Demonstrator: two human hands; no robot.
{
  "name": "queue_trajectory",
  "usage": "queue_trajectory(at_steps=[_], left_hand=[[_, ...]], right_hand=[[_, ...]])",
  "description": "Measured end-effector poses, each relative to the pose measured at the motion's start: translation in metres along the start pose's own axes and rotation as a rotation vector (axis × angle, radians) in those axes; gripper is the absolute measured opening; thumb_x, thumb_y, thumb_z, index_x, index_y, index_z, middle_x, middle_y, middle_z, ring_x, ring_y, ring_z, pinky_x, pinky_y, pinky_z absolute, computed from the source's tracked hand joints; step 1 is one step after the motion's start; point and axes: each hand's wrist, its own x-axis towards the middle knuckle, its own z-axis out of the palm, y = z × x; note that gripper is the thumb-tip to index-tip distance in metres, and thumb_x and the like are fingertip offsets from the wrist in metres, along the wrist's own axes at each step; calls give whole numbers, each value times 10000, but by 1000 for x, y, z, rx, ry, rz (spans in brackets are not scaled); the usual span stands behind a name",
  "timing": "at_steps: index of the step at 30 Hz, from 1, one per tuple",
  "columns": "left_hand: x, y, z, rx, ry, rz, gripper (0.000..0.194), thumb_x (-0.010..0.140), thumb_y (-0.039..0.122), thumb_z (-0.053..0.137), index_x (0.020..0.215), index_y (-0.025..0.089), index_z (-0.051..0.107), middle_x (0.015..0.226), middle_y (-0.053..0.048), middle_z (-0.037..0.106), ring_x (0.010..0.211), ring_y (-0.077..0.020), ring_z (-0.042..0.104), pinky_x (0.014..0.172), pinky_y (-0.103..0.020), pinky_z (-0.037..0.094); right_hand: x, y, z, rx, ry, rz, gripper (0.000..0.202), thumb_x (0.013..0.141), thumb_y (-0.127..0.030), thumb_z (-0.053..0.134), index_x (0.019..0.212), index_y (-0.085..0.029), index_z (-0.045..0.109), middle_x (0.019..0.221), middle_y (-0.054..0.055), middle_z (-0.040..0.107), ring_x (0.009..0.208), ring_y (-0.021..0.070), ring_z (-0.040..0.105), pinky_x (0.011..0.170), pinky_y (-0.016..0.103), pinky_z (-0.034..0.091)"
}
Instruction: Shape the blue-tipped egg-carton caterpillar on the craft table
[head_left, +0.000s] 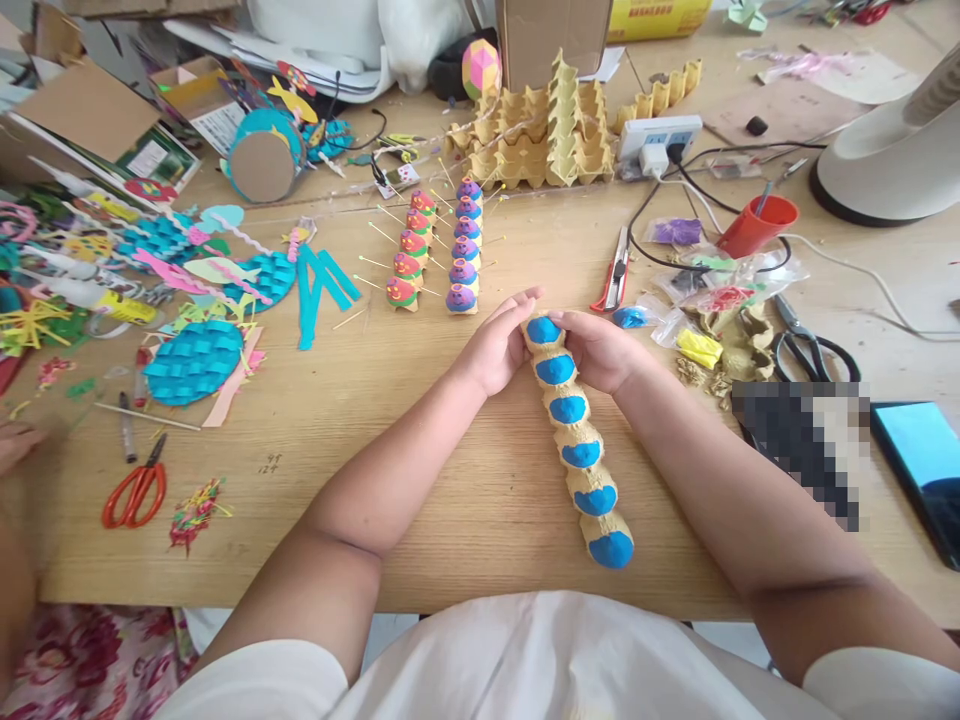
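Observation:
A strip of egg carton (576, 430) with blue clay patches on its bumps lies lengthwise on the table before me, its near end toward my body. My left hand (496, 345) is closed against the left side of its far end. From the other side my right hand (602, 350) grips the same end, thumb by the farthest blue patch (543, 329). Two finished-looking carton caterpillars stand beyond, a red and green one (410, 252) and a purple and blue one (463, 248), both with pins sticking out.
Right of my hands lie a utility knife (616, 270), yellow clay (699, 347), black-handled scissors (814, 345) and a phone (919, 480). Red scissors (136, 492) and woven blue paper crafts (196, 362) are left. Egg trays (517, 130) and a power strip (660, 130) stand behind. Another person's hand (16, 445) shows far left.

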Motion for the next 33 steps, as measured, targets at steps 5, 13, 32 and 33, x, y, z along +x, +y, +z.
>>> queue_trajectory(at_steps=[5,13,32,33], left_hand=[[-1,1,0,3,-2,1,466,906,226,882,1331,235,693,875,43,772,757,-133,744,768,-264,558],[1,1,-3,-10,18,15,549,915,241,872,1426,263,673,809,65,743,714,-135,717,837,-288,591],[5,-5,-5,-64,47,69,688,918,256,950,1530,341,647,1038,34,818,970,-174,831,1001,-326,630],[6,-5,-6,-64,47,75,719,916,259,952,1553,351,631,1032,38,821,968,-178,837,1011,-333,633]], right_hand=[[1,0,1,1,-27,-26,261,959,-463,909,905,-240,787,893,55,856,848,246,782,801,358,638],[0,1,4,48,-24,-27,172,993,-354,866,913,-212,811,868,55,843,785,215,741,789,328,615],[3,1,4,61,18,-78,358,1008,-608,867,939,-270,771,852,38,849,892,278,830,842,413,703],[4,2,3,57,31,-92,353,1009,-594,875,937,-264,773,854,39,849,874,265,824,841,402,702]])
